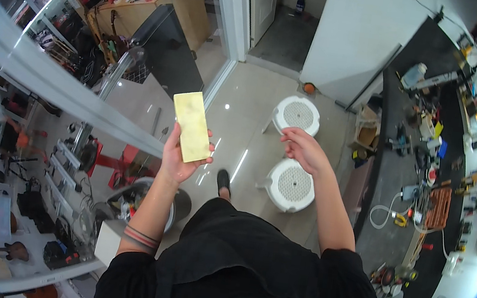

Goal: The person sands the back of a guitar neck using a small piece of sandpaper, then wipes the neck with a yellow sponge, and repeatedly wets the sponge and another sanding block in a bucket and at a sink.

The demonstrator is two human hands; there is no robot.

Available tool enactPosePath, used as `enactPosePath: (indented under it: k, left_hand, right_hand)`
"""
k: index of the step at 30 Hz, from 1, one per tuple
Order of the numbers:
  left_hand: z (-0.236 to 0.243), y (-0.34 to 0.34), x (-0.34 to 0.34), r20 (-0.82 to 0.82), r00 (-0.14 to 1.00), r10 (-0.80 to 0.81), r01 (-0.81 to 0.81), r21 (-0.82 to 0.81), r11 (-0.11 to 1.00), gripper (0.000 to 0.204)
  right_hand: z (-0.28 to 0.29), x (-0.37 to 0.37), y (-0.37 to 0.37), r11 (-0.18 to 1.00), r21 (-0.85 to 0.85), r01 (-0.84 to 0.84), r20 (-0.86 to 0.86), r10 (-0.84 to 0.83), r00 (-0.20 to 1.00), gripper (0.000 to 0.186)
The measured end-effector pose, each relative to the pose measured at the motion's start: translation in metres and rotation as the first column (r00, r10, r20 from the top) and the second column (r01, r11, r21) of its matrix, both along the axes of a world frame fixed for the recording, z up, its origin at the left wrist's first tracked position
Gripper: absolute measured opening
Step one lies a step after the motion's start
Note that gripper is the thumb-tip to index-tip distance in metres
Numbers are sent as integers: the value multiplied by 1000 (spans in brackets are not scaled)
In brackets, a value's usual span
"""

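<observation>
My left hand [180, 159] is raised in front of me, its thumb on one side and fingers on the other of a pale yellow rectangular sponge [191, 126]. The sponge is flat and slightly mottled, and its long side points away from me, leaning a little left. Off to the right, my right hand [306, 150] hangs in the air with loosely bent, parted fingers and nothing visible in it. From this angle it overlaps the near edge of a white round stool [297, 113].
A second white stool [291, 185] stands nearer me. Along the right runs a dark workbench [393, 187] crowded with tools, cables and an orange case [439, 207]. Glass panels with a white frame [116, 118] border the left. A grey bin [182, 205] stands by my left forearm.
</observation>
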State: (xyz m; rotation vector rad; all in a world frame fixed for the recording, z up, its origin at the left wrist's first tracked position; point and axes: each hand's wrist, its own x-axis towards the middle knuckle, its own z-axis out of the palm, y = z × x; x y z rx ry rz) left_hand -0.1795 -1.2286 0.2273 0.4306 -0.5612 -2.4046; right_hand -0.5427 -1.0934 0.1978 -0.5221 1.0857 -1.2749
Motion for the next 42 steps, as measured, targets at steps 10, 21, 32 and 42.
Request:
enactPosePath:
  k: [10,21,32,42]
  left_hand:
    - [12,-366,-244,565,825,-3,502,-730,464,70]
    - [106,-745,-697,-150,988,-24,-57,-220,-974,44]
    - [105,-1009,-1055,314,865,392,490,-361,-793,37]
    - [68,-1133,-1274,821,518,-238,784,-568,-252,34]
  right_hand:
    - [-14,-134,-336,986,-25,-163,341,162,926,57]
    - [17,-433,-669,791,-601,-111,423,434,795,90]
    - [83,-805,-964,995,-28,96,-954,-55,294,37]
    - [110,-1007,-1083,918,247,310,-803,373,-465,21]
